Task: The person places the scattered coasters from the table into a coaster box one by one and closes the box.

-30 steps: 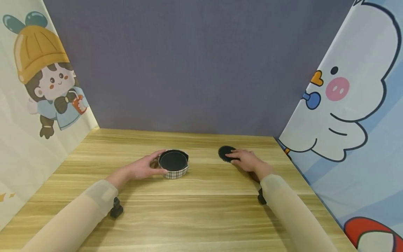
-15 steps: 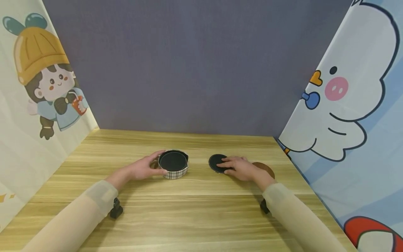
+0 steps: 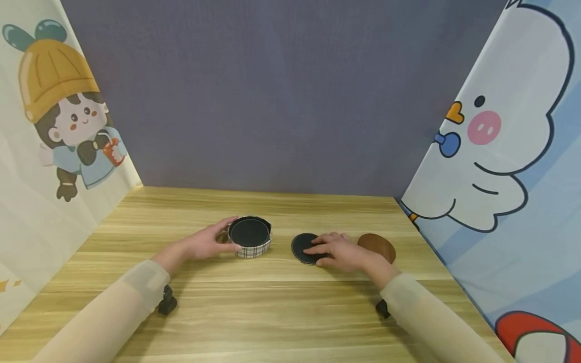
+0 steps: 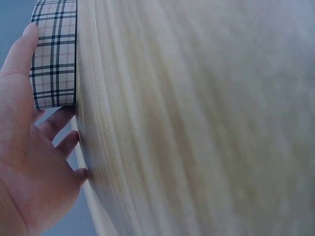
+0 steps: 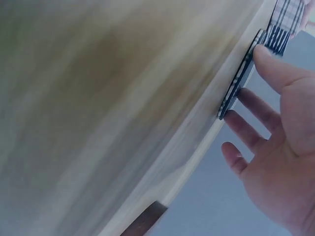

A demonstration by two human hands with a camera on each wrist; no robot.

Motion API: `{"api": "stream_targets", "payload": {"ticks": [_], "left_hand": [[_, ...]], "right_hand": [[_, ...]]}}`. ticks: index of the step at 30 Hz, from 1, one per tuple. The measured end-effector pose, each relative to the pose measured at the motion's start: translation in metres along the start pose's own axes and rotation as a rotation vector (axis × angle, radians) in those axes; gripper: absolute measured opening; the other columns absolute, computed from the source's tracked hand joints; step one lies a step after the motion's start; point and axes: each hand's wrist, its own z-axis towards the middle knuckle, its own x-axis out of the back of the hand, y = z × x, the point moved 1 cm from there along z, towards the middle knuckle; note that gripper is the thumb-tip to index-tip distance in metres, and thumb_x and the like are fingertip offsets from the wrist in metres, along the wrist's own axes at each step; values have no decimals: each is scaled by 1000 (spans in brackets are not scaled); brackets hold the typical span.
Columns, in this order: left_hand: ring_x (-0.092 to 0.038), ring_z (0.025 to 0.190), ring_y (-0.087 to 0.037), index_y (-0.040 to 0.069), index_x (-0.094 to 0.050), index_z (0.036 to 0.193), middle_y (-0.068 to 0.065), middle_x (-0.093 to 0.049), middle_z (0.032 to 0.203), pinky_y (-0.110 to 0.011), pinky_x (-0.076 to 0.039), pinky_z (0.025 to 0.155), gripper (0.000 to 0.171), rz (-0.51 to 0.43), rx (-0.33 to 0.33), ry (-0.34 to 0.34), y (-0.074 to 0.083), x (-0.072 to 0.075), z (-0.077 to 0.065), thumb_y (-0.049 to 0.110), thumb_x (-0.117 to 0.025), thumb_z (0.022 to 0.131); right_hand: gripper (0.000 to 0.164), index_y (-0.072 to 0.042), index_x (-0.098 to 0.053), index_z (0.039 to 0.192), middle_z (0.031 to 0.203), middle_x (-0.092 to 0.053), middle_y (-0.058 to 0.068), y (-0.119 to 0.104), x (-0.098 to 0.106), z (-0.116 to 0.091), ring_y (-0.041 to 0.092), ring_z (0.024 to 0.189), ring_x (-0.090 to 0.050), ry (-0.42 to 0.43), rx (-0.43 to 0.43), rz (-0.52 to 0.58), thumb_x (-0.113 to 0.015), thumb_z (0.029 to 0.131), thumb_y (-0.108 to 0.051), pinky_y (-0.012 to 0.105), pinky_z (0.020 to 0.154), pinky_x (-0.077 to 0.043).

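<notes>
My left hand (image 3: 206, 243) grips the near-left side of a round plaid coaster holder (image 3: 255, 251), thumb at the front and fingers round the back. Inside the holder a black disc with a stitched ring fills the top. In the left wrist view the thumb lies against the plaid wall (image 4: 55, 59). My right hand (image 3: 342, 252) rests its extended fingers on a round black coaster (image 3: 301, 248) lying on the table, just right of the holder. The right wrist view shows that coaster (image 5: 239, 78) edge-on, with thumb and fingertips against it and a patterned edge.
A brown round piece (image 3: 378, 246) lies on the wooden table (image 3: 272, 312) to the right, behind the right wrist. A grey panel (image 3: 272, 101) rises at the table's back edge. Cartoon-printed sheets (image 3: 508, 201) stand along both sides.
My right hand has slid the black coaster leftward and nearer, toward the holder. The brown round piece has come into view from behind the hand. My left hand and the holder have stayed put.
</notes>
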Motion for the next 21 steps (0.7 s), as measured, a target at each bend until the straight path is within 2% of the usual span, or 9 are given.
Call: {"api": "stream_targets", "payload": {"ticks": [6, 10, 14, 21], "left_hand": [[-31, 161, -57, 15, -16, 177, -31, -33, 175, -74, -25, 131, 109, -5, 0, 1, 0, 0, 0, 50, -83, 98], [-31, 161, -58, 15, -15, 178, -32, -31, 175, -72, -30, 129, 110, -12, 0, -3, -2, 0, 0, 49, -83, 98], [-32, 160, -58, 15, -15, 178, -33, -31, 175, -72, -34, 128, 110, -12, -3, -3, -4, 0, 1, 49, -83, 98], [-32, 160, -58, 16, -15, 178, -33, -32, 175, -73, -29, 130, 109, -8, -5, 1, -4, 0, 1, 49, -83, 98]], "right_hand": [[49, -35, -61, 158, 158, -55, 12, -11, -2, 1, 38, 144, -51, -17, 35, -50, -69, 110, -37, 64, 121, -43], [51, -37, -59, 159, 153, -56, 9, -14, -4, 3, 32, 139, -54, -14, 38, -69, -69, 109, -39, 58, 117, -48], [51, -37, -60, 158, 148, -57, 7, -15, -5, 6, 27, 133, -55, -6, 44, -51, -71, 108, -39, 55, 112, -50], [55, -38, -60, 158, 143, -57, 4, -15, -3, 10, 24, 128, -55, -6, 24, 7, -74, 106, -43, 52, 107, -53]]}}
